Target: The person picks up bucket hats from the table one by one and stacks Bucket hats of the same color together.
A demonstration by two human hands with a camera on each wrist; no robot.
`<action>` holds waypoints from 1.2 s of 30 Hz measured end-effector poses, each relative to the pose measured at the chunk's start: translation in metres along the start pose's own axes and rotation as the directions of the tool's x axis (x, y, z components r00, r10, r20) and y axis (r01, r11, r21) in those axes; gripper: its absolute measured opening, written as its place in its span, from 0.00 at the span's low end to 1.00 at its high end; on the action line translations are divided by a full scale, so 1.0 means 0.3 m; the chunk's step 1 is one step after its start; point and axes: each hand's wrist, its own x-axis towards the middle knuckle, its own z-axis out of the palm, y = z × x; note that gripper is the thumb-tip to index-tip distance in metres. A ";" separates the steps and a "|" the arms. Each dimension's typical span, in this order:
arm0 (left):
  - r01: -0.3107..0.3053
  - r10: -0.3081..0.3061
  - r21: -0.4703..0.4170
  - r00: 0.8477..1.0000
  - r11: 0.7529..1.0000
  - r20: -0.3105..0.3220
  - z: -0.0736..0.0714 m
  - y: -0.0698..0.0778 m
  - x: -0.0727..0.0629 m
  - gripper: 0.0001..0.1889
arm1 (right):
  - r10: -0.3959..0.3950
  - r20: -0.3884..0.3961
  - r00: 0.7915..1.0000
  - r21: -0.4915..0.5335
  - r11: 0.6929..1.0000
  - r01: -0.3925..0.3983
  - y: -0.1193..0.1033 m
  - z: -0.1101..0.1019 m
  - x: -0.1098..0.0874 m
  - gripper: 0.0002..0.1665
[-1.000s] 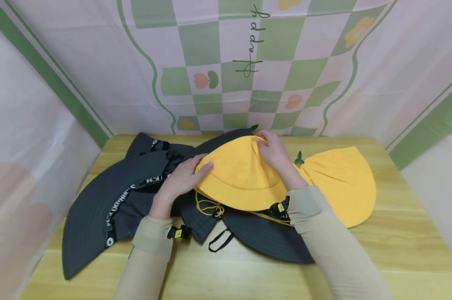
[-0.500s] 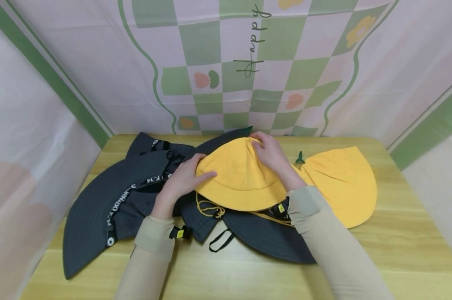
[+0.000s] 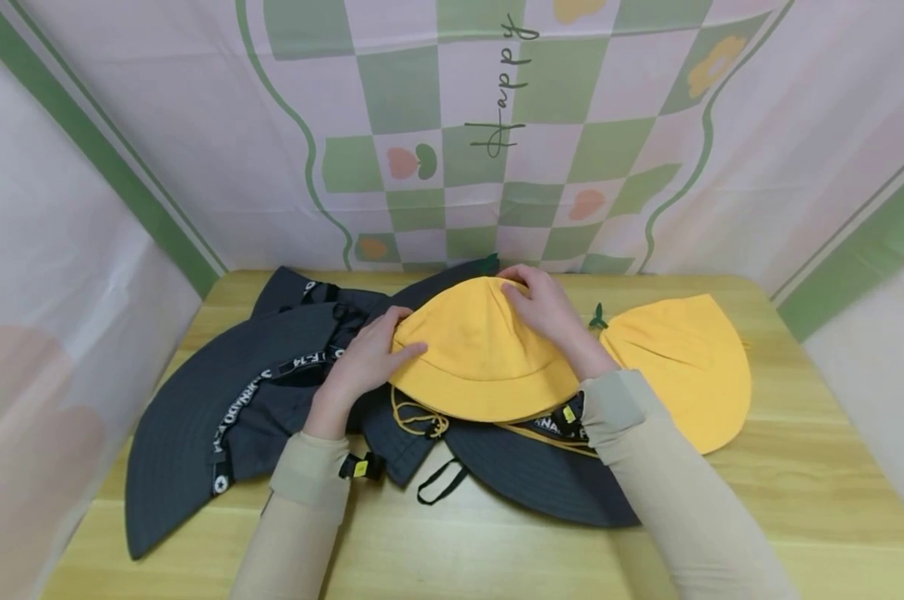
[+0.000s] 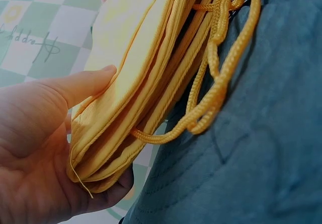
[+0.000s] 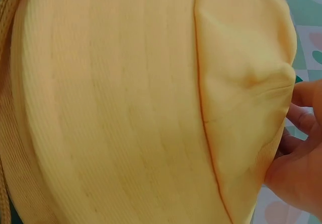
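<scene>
A folded yellow bucket hat (image 3: pixel 481 350) lies over dark hats in the middle of the table, its layered brim edges and yellow cord (image 4: pixel 221 78) showing in the left wrist view. My left hand (image 3: pixel 365 354) grips the hat's left end, thumb on top and fingers beneath. At the crown's upper right, my right hand (image 3: pixel 545 308) pinches the cloth between thumb and fingers (image 5: pixel 302 116). A green leaf tip (image 3: pixel 489 265) pokes out behind the crown. Beneath lies a dark wide-brimmed hat (image 3: pixel 526 475), partly hidden.
Another dark hat (image 3: pixel 189 417) with a lettered band lies at the left, overlapping others. To the right, a second yellow hat (image 3: pixel 684 367) with a green leaf (image 3: pixel 598 315) lies flat on the wooden table (image 3: pixel 437 558). A patterned cloth (image 3: pixel 407 83) stands behind.
The crown top and its green leaf tip have shifted slightly left, and my right fingers have moved a little left with them. My left hand stays at the same end of the hat.
</scene>
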 end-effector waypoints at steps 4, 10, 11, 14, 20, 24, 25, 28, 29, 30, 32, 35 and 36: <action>-0.003 0.003 0.012 1.000 1.000 -0.004 0.001 0.000 0.002 0.35 | 0.001 0.024 1.000 -0.030 1.000 0.000 0.009 -0.012 0.001 0.21; -0.017 0.017 0.008 1.000 1.000 0.002 0.004 -0.005 0.003 0.34 | 0.007 0.035 0.999 -0.025 1.000 -0.006 0.041 -0.046 -0.010 0.24; -0.019 0.019 0.007 1.000 1.000 0.005 0.004 -0.006 0.004 0.34 | 0.008 0.033 0.999 -0.024 1.000 -0.007 0.049 -0.053 -0.013 0.24; -0.025 0.025 0.005 1.000 1.000 0.010 0.007 -0.010 0.004 0.34 | 0.009 0.021 1.000 -0.027 1.000 -0.009 0.070 -0.073 -0.024 0.24; -0.033 0.033 0.001 0.999 0.999 0.014 0.008 -0.013 0.005 0.34 | 0.026 0.007 1.000 -0.041 0.999 -0.026 0.126 -0.117 -0.039 0.24; -0.036 0.036 0.003 0.999 0.999 0.016 0.009 -0.014 0.005 0.34 | 0.055 0.023 0.998 -0.080 0.995 -0.053 0.166 -0.152 -0.050 0.25; -0.036 0.036 0.002 0.999 0.999 0.016 0.009 -0.015 0.004 0.34 | 0.057 0.028 0.998 -0.098 0.994 -0.054 0.177 -0.161 -0.052 0.25; -0.037 0.037 -0.002 0.999 0.999 0.019 0.009 -0.015 0.002 0.34 | 0.057 0.043 0.997 -0.157 0.986 -0.050 0.213 -0.187 -0.066 0.25; -0.038 0.038 -0.003 0.999 0.999 0.019 0.009 -0.015 0.002 0.34 | 0.057 0.049 0.997 -0.179 0.983 -0.047 0.227 -0.195 -0.071 0.25; -0.038 0.039 -0.004 0.999 0.999 0.020 0.009 -0.016 0.001 0.33 | 0.055 0.052 0.997 -0.201 0.979 -0.043 0.243 -0.202 -0.075 0.25; -0.041 0.041 -0.007 0.999 0.999 0.020 0.009 -0.016 0.000 0.33 | 0.054 0.067 0.996 -0.240 0.970 -0.037 0.274 -0.212 -0.085 0.24; -0.046 0.046 -0.008 0.999 0.999 0.019 0.009 -0.018 0.001 0.33 | 0.019 0.095 0.995 -0.297 0.955 0.010 0.326 -0.223 -0.099 0.24; -0.047 0.047 -0.009 0.999 0.999 0.019 0.009 -0.019 0.001 0.33 | 0.008 0.110 0.994 -0.313 0.949 0.027 0.342 -0.224 -0.104 0.24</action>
